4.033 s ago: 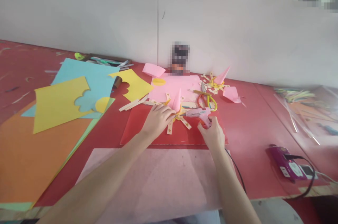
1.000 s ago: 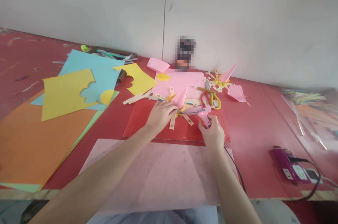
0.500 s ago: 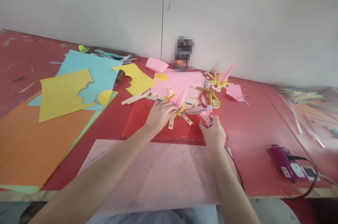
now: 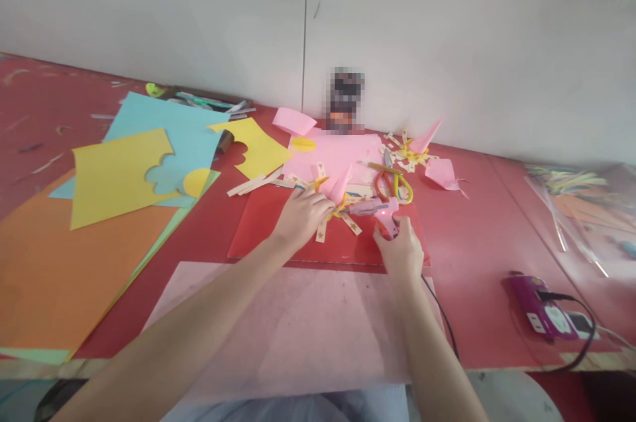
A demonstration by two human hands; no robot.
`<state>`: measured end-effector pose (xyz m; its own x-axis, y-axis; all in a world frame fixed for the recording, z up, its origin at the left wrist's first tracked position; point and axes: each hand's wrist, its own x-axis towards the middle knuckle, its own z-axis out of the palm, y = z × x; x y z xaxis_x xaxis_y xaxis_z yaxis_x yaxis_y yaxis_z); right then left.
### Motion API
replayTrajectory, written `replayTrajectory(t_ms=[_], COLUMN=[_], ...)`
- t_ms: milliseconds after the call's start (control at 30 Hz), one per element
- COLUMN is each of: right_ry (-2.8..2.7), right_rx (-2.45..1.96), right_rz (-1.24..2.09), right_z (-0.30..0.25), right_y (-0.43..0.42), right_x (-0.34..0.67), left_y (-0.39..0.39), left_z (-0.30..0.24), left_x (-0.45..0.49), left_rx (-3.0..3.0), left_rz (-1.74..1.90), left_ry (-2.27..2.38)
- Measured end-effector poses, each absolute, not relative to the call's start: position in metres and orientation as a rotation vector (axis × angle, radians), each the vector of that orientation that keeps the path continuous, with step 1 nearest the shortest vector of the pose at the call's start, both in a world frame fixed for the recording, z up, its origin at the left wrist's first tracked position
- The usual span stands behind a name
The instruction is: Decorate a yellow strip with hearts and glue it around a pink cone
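Observation:
My left hand [image 4: 301,215] is closed on a pink paper cone [image 4: 338,186] that stands tilted on a red sheet [image 4: 278,236]. Cream strips with gold stars [image 4: 322,231] fan out from under the cone. My right hand [image 4: 401,251] grips the handle of a pink glue gun [image 4: 375,210], whose nozzle points left at the cone's base. A black cord [image 4: 444,322] trails from the gun toward me.
Yellow-and-red scissors [image 4: 392,183] lie just behind the glue gun on pink paper [image 4: 338,154]. Another cone with strips [image 4: 420,144] sits at the back right. Yellow [image 4: 114,177], blue [image 4: 173,130] and orange sheets [image 4: 50,276] cover the left. A purple power strip [image 4: 536,306] is at the right.
Over four seconds the cone has tipped from upright toward the right, and the view has shifted slightly. Both hands keep their hold in the same spot.

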<state>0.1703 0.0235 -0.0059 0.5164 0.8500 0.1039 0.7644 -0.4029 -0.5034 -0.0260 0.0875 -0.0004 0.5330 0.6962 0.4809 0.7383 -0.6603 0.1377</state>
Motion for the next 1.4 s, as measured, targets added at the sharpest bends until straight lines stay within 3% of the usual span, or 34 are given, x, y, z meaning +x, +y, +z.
replayTrajectory(t_ms=[1400], right_ry=[-1.354], right_rx=[-2.252], right_rz=[0.249], right_z=[-0.0012], right_y=[0.0231], right_x=[0.1658], left_y=[0.0867], left_z=[0.0007], left_x=[-0.0251], left_rx=[-2.597], left_rz=[-0.775], left_ry=[-1.235])
